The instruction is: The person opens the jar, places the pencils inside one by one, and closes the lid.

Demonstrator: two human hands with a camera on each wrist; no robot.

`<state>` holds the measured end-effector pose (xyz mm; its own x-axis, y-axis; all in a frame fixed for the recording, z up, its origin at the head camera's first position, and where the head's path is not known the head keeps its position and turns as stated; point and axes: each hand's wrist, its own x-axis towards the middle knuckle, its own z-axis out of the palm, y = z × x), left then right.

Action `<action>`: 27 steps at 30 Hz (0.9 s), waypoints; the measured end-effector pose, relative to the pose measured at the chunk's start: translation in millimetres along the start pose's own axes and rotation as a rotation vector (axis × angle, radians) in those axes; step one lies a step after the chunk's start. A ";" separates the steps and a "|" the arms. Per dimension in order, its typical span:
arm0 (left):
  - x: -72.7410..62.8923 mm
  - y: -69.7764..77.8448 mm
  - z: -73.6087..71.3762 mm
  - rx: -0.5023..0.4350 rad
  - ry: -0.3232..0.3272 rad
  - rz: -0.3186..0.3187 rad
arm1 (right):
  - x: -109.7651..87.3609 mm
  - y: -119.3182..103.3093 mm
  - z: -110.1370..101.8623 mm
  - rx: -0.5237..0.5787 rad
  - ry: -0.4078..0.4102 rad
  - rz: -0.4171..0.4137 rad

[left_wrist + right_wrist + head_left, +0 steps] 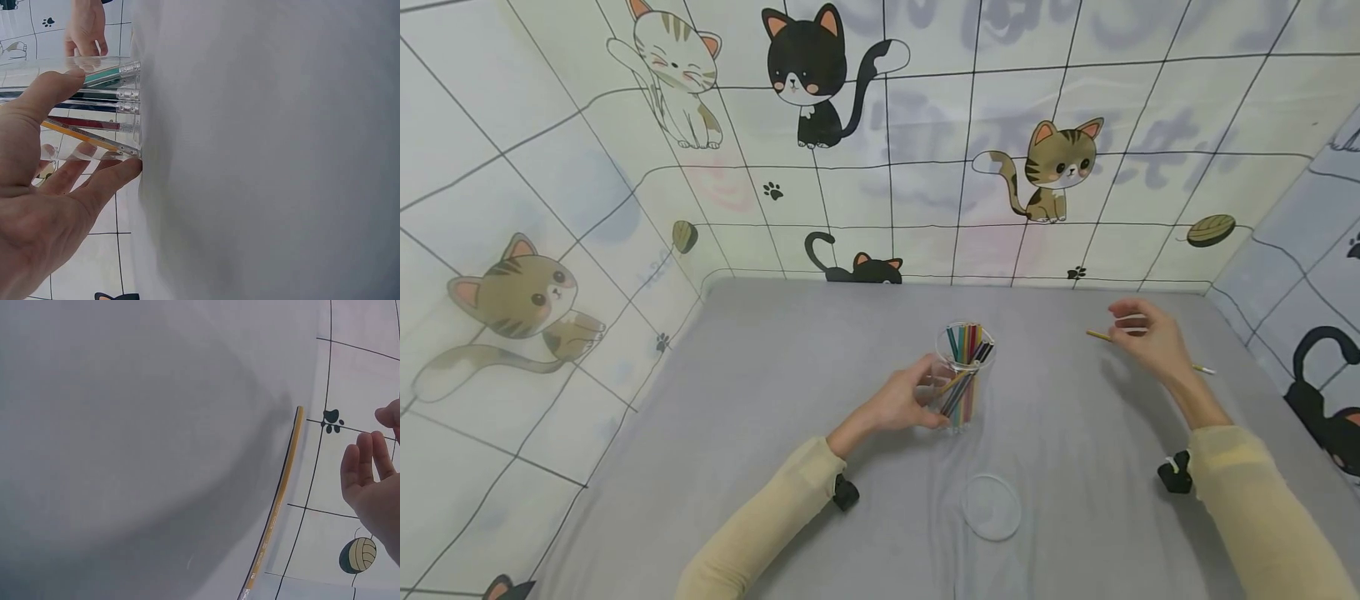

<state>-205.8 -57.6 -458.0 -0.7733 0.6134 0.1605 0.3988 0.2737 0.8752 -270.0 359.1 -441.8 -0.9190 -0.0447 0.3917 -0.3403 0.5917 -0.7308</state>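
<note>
My left hand [904, 398] holds a clear plastic jar [964, 365] upright on the table, thumb on one side and fingers on the other. Several coloured pencils [970, 340] stand in it; through its wall in the left wrist view, the pencils' silvery lower ends [128, 94] show near the base. My right hand [1150, 337] is over a yellow pencil [1099, 335] that lies at the table's right. In the right wrist view, a gap separates the right hand's thumb and fingers [364, 465], with nothing between them, and the pencil [278, 494] lies apart from it.
A round clear lid [992, 508] lies flat on the grey tablecloth [760, 467], nearer me than the jar. Cat-print wall sheets [925, 192] enclose the table at the back, left and right. Each wrist carries a small black camera [846, 492].
</note>
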 end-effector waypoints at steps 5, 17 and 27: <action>0.2 -0.9 -0.7 0.003 0.000 0.012 | 4.7 6.2 -1.9 -0.027 -0.011 0.015; 0.5 -3.2 -1.3 0.001 -0.002 0.001 | 10.6 12.9 1.0 -0.090 -0.050 0.086; 1.4 -3.4 -1.3 0.006 -0.010 -0.019 | 15.5 25.5 4.7 -0.086 -0.070 0.095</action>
<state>-208.8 -58.6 -460.2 -0.7758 0.6154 0.1398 0.3872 0.2893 0.8754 -293.8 369.7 -457.0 -0.9590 -0.0399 0.2807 -0.2357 0.6626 -0.7109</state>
